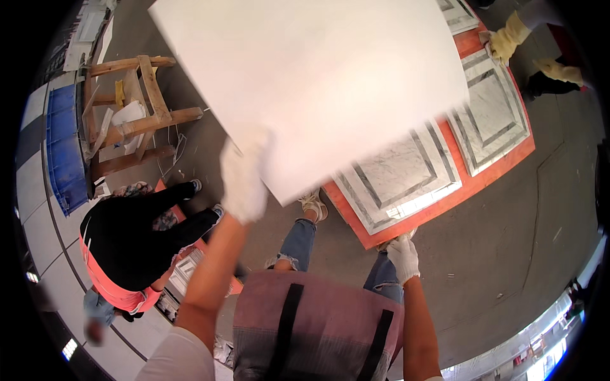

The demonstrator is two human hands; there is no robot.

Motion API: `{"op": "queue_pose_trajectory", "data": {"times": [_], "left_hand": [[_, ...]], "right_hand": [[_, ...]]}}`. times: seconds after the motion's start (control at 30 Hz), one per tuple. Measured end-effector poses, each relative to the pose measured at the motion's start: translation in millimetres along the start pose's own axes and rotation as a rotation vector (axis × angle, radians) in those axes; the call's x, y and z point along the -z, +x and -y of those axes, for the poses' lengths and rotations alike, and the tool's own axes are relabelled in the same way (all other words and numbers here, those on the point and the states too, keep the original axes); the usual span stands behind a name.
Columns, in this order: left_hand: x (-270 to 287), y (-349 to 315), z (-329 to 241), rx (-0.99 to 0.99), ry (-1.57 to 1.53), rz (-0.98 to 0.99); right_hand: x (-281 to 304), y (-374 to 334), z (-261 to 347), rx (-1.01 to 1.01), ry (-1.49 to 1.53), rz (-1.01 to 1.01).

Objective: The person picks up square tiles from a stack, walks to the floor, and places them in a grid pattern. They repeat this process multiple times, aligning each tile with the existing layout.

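A large plain white sheet point(318, 76) fills the upper middle, slightly blurred along its lower edge. My gloved left hand point(244, 174) is closed on its lower left edge. Beneath and beyond the sheet lies an orange-red board point(459, 152) bearing glossy marble-patterned panels with grey frame bands, among them a near panel point(394, 171) partly covered by the sheet and a right panel point(490, 111). Close to the board's near edge, my gloved right hand point(403, 257) has its fingers curled; whatever is inside them is hidden.
At far right, another person's yellow-gloved hand point(506, 39) touches the board's edge; that person's second glove point(558, 70) is nearby. A crouching person in black and pink point(127, 241) is at left. Beyond stand a wooden frame point(140, 114) and a blue panel point(67, 146).
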State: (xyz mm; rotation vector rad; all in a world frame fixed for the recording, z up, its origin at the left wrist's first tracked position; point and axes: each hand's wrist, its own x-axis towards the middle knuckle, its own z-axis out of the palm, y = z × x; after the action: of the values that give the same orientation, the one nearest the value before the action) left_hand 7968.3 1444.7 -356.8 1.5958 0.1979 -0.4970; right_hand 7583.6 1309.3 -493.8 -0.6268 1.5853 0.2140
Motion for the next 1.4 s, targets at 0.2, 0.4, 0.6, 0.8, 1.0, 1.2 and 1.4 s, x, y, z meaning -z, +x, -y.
{"op": "queue_pose_trajectory", "data": {"times": [0.2, 0.4, 0.6, 0.8, 1.0, 1.2, 1.4], "left_hand": [[11.1, 184.8, -50.8, 0.162, -0.096, -0.087], [-6.7, 65.9, 55.5, 0.515, 0.33, 0.424], [49.5, -128.3, 108.3, 0.485, 0.762, 0.491], [123.7, -210.9, 50.9, 0.531, 1.004, 0.119], [183.8, -171.3, 19.6, 0.613, 1.125, 0.054], [181.9, 15.3, 10.8, 0.249, 0.997, 0.255], [277.1, 28.6, -49.0, 0.19, 0.964, 0.308]], "right_hand": [[-17.8, -15.0, -3.7, 0.017, -0.014, 0.094], [-4.9, -16.3, -41.9, -0.025, 0.1, 0.268], [11.2, -64.6, -18.4, -0.07, 0.139, 0.115], [41.7, -76.3, 29.8, -0.034, 0.175, 0.112], [-11.9, -101.9, 87.0, 0.1, 0.19, 0.175], [-78.0, -120.1, 27.5, 0.091, 0.293, 0.259], [-252.2, -191.9, 12.6, -0.012, 0.141, 0.172]]}}
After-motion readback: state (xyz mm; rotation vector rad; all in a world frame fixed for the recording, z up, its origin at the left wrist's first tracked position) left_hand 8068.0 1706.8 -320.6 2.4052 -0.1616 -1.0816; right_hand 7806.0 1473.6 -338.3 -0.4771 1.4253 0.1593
